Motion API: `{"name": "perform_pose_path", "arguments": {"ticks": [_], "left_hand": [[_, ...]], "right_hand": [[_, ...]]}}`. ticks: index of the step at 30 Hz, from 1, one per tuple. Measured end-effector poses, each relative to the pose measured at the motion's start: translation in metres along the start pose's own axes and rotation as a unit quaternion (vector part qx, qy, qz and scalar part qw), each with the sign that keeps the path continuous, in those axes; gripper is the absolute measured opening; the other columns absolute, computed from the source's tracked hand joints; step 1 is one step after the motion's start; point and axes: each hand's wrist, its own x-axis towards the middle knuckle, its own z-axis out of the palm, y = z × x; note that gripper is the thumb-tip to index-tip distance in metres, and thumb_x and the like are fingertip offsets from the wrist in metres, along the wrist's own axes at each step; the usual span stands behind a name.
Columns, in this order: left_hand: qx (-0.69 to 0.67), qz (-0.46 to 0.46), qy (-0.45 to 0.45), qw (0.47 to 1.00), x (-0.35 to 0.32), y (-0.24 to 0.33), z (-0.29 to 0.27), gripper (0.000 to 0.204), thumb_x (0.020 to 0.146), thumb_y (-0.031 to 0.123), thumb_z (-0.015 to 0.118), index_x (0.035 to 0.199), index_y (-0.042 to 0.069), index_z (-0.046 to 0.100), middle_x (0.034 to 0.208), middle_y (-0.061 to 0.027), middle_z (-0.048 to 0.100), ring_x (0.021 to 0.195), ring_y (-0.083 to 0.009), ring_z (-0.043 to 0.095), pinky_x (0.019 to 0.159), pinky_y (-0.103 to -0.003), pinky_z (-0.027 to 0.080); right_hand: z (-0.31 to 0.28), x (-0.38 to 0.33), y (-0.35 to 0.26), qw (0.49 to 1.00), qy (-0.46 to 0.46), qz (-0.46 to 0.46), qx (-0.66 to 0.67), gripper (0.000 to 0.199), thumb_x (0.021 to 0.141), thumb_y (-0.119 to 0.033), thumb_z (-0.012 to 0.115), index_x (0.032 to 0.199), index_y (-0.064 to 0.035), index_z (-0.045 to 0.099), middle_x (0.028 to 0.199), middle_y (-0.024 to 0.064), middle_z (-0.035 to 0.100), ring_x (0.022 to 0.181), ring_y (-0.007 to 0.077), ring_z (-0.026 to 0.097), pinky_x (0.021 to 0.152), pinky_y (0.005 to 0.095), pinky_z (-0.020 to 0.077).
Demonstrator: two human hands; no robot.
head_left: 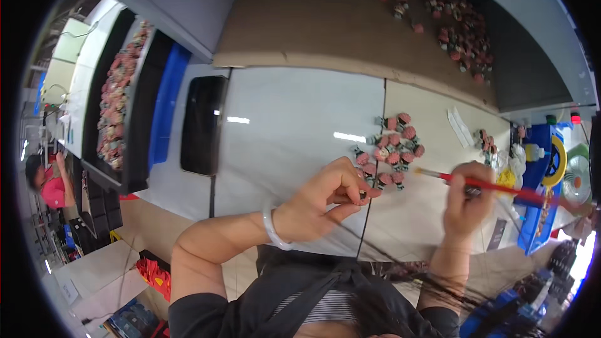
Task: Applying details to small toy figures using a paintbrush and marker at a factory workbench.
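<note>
My left hand (325, 199), with a pale bangle (272, 225) at the wrist, pinches a small pink-and-dark figurine (374, 193) between thumb and fingers; most of it is hidden. In my right hand (468, 203) is a thin red-handled paintbrush (494, 186). Its bristle tip points left, a short way from the left fingers and apart from the piece. Just beyond the left hand, a cluster of small pink-topped figurines (393, 144) with dark green parts lies on the table (294, 112).
A dark phone (201, 126) lies left. Further left, a black tray (134, 169) holds many pink pieces. More pieces (460, 31) lie in the brown-floored bay (294, 31) at the back. At right are a blue tray (532, 231) and yellow ring (556, 161). A person (55, 183) sits far left.
</note>
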Motion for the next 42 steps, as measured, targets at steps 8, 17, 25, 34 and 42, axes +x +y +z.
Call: {"name": "perform_pose_path", "arguments": {"ticks": [8,17,25,34,42], "left_hand": [[0.474,0.146,0.282,0.821,-0.025,0.09,-0.031,0.025,0.074,-0.005,0.055,0.097,0.003,0.054,0.093,-0.0095,0.052,0.075,-0.0162,0.053,0.065,-0.023,0.046],[0.727,0.159,0.499,0.445,-0.049,0.157,-0.101,0.037,0.075,0.004,0.059,0.111,0.003,0.051,0.109,-0.0139,0.051,0.104,-0.0291,0.048,0.089,-0.036,0.038],[0.556,0.081,0.047,0.826,0.035,0.032,-0.032,0.016,0.069,-0.001,0.058,0.085,0.003,0.06,0.084,-0.0101,0.06,0.081,-0.0297,0.056,0.073,-0.037,0.045],[0.409,0.009,-0.012,0.912,0.045,0.02,-0.026,0.025,0.075,-0.004,0.054,0.099,0.004,0.056,0.089,-0.0088,0.051,0.082,-0.0204,0.058,0.068,-0.03,0.047],[0.005,-0.077,0.038,0.996,0.012,0.022,0.0,0.035,0.072,-0.013,0.059,0.105,0.0,0.052,0.098,-0.0063,0.045,0.083,-0.0164,0.058,0.076,-0.027,0.051]], "right_hand": [[-0.039,0.007,0.004,0.945,-0.15,0.103,-0.272,0.011,0.074,-0.005,0.055,0.084,-0.0002,0.052,0.059,0.0159,0.051,0.052,0.0312,0.049,0.049,0.0381,0.0363],[-0.035,0.014,0.002,0.922,-0.175,0.14,-0.315,0.012,0.073,-0.008,0.057,0.081,-0.0009,0.054,0.067,0.017,0.059,0.065,0.0338,0.058,0.058,0.0401,0.0433],[-0.026,0.017,0.03,0.91,-0.213,0.147,-0.323,0.016,0.074,-0.014,0.057,0.083,-0.0017,0.054,0.069,0.0183,0.059,0.067,0.0349,0.058,0.059,0.0413,0.0447],[-0.018,0.017,0.009,0.945,-0.185,0.165,-0.213,0.02,0.075,-0.016,0.06,0.088,-0.0013,0.052,0.066,0.016,0.058,0.062,0.0316,0.057,0.056,0.0373,0.0437],[-0.01,0.01,-0.003,0.975,-0.167,0.14,-0.042,0.017,0.074,-0.007,0.06,0.088,0.0,0.053,0.053,0.0065,0.047,0.046,0.0134,0.041,0.046,0.0255,0.0339]]}}
